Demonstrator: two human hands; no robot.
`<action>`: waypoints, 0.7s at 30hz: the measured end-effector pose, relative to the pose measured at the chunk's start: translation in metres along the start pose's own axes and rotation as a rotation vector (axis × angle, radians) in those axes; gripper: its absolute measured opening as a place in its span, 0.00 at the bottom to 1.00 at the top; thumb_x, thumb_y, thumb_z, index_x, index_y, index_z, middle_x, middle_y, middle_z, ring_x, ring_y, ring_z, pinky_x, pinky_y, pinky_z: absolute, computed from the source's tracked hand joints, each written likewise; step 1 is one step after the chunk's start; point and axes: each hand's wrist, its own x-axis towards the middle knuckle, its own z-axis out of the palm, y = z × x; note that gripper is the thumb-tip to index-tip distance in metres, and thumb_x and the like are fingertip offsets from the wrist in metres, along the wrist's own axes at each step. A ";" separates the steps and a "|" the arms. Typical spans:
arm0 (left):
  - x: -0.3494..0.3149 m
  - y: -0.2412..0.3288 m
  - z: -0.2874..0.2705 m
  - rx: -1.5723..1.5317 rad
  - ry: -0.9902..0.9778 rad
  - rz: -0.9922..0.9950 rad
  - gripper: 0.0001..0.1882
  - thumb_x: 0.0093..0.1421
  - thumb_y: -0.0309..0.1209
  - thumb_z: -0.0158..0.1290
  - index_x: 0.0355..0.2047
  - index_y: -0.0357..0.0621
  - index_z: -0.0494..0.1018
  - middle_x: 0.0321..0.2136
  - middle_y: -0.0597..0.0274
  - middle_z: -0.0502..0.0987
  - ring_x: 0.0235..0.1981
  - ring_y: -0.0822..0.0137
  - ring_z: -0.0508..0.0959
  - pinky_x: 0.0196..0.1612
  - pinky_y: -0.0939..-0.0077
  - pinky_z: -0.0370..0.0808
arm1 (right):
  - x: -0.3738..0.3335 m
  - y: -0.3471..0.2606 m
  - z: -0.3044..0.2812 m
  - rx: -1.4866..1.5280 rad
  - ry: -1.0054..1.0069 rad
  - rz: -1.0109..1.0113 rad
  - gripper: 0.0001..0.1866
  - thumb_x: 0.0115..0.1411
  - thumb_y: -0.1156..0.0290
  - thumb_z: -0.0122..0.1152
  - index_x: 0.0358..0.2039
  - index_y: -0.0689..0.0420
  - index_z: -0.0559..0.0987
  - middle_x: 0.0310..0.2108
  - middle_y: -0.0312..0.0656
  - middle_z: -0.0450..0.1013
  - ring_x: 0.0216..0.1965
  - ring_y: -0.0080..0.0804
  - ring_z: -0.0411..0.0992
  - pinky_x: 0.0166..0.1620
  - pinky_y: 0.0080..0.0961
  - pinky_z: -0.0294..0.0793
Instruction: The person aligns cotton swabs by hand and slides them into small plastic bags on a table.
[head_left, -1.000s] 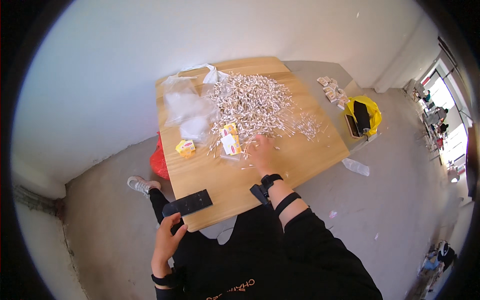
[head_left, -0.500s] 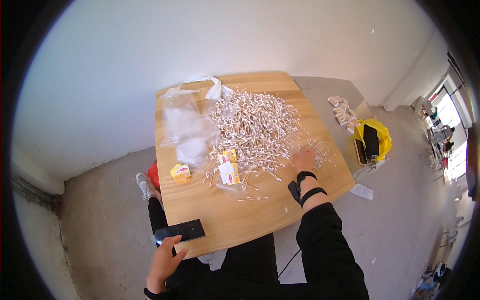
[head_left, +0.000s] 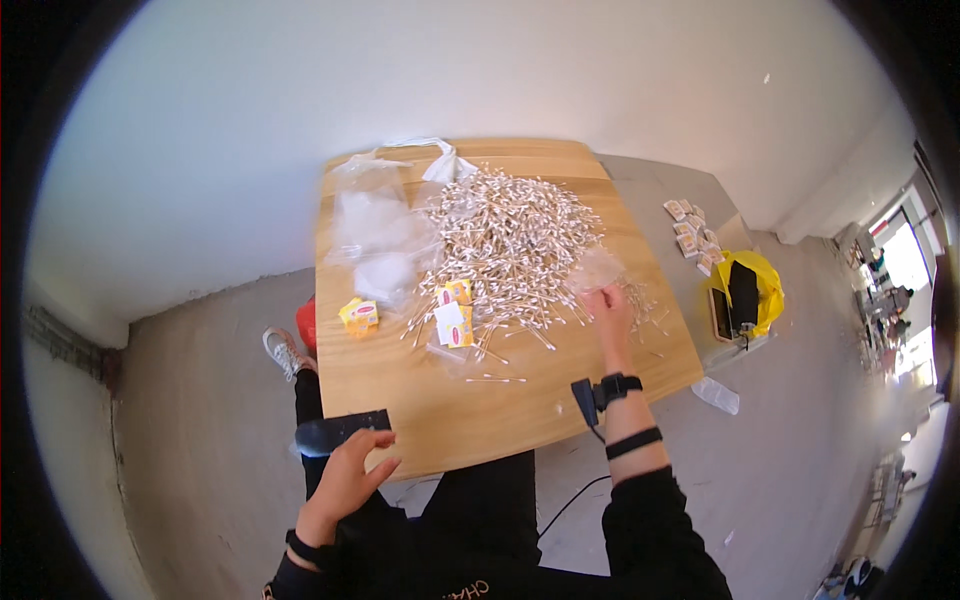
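Observation:
A big heap of cotton swabs (head_left: pixel 515 240) covers the middle of the wooden table (head_left: pixel 480 425). My right hand (head_left: pixel 610 312) is at the heap's right edge, its fingers closed on a small clear plastic bag (head_left: pixel 597 268). Loose swabs (head_left: pixel 650 310) lie scattered just right of that hand. My left hand (head_left: pixel 352 468) hovers over the table's near left edge, fingers apart and holding nothing. Beside it lies a black phone (head_left: pixel 345 428), partly covered by the fingers. Yellow and white printed cards (head_left: pixel 454 318) lie in front of the heap.
Clear plastic bags (head_left: pixel 375 235) lie at the back left, above another small stack of yellow cards (head_left: pixel 359 315). On the grey side table (head_left: pixel 650 190) are several small packs (head_left: pixel 693 235) and a yellow bag (head_left: pixel 765 290). A black cable (head_left: pixel 575 500) hangs from my right wrist.
My right hand has lifted off the loose swabs and now holds up a clear plastic bag. My left hand has moved slightly up and right, over the table edge.

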 end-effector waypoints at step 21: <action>-0.009 -0.008 0.021 -0.234 0.433 -0.082 0.09 0.51 0.25 0.60 0.30 0.35 0.73 0.26 0.61 0.78 0.29 0.73 0.78 0.35 0.79 0.75 | -0.251 -0.144 0.129 0.803 -0.631 0.596 0.15 0.61 0.67 0.55 0.44 0.61 0.69 0.39 0.43 0.72 0.39 0.29 0.73 0.42 0.24 0.74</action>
